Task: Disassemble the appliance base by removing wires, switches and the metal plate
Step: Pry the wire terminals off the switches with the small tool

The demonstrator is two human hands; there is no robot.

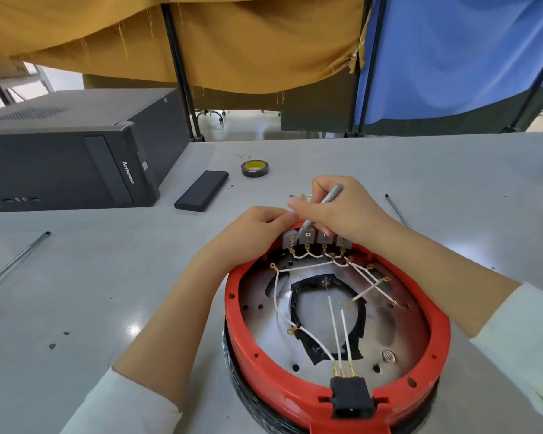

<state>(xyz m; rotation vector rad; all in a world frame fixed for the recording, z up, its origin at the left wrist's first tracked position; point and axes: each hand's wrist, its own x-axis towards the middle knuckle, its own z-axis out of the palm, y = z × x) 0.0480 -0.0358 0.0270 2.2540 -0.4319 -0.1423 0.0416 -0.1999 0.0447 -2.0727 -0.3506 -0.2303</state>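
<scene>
The red appliance base [336,386] stands on the grey bench [76,292], with white wires [276,296] over its metal plate [398,333]. The right hand [342,211] grasps a metal tool [323,205] whose tip is at the switches [314,239] on the far rim. The left hand [251,233] curls around that rim just beside them.

Four switches [315,241], two hands [342,208], one tape roll [255,168].

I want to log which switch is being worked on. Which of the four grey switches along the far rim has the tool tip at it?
The second switch from the left: the silver tool in the right hand ends at it.
</scene>
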